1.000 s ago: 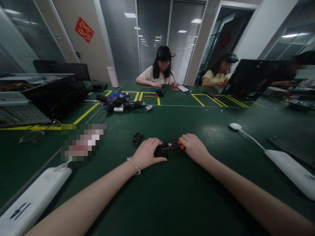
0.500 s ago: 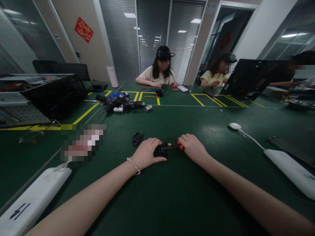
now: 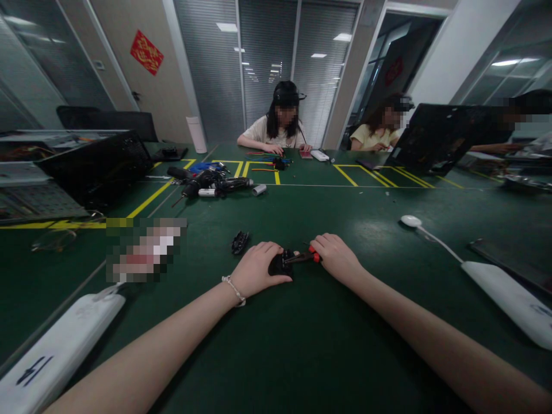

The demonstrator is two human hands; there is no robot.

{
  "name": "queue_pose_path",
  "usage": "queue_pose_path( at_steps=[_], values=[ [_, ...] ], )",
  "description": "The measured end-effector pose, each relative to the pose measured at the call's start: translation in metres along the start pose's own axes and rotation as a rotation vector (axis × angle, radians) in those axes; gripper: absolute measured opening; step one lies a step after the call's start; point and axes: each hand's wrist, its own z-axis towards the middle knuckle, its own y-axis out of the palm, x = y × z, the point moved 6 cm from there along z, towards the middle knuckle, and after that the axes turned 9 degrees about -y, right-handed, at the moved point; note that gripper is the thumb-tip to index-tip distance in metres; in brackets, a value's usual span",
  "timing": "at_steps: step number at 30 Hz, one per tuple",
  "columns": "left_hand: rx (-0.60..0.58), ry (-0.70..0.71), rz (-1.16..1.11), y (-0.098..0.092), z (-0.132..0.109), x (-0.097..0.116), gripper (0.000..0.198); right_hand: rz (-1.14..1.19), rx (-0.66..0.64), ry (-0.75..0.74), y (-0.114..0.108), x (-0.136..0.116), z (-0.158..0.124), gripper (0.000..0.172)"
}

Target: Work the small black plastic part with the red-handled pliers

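My left hand [image 3: 257, 267] is closed around a small black plastic part [image 3: 279, 265], steadying it on the green table [image 3: 328, 356]. My right hand [image 3: 338, 253] grips red-handled pliers [image 3: 316, 255] from the right. The dark jaws of the pliers reach to the open side of the black part; whether they pinch anything there is too small to tell. Just beyond my left hand lies another black piece [image 3: 240, 242] with an uneven, open inside, apart from both hands.
A cluster of tools with a black drill [image 3: 196, 185] lies farther back left. White power banks [image 3: 64, 351] flank my arms, the right one cabled to a round white puck [image 3: 411, 221]. Co-workers sit across the table; a black panel [image 3: 440, 138] stands at right, computer cases at left.
My hands, the black part and the pliers hold nearly the same place; my right hand has shifted very slightly left. At the far right, a co-worker's hands have lowered a little.
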Motion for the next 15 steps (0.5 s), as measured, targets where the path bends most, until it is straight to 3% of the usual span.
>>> queue_pose_path(
  at_steps=[15],
  values=[
    [-0.018,-0.017,-0.008,0.0001,-0.0003,-0.0002,0.054,-0.005,0.001,0.01,-0.0006,-0.0003,-0.0018,0.026]
  ],
)
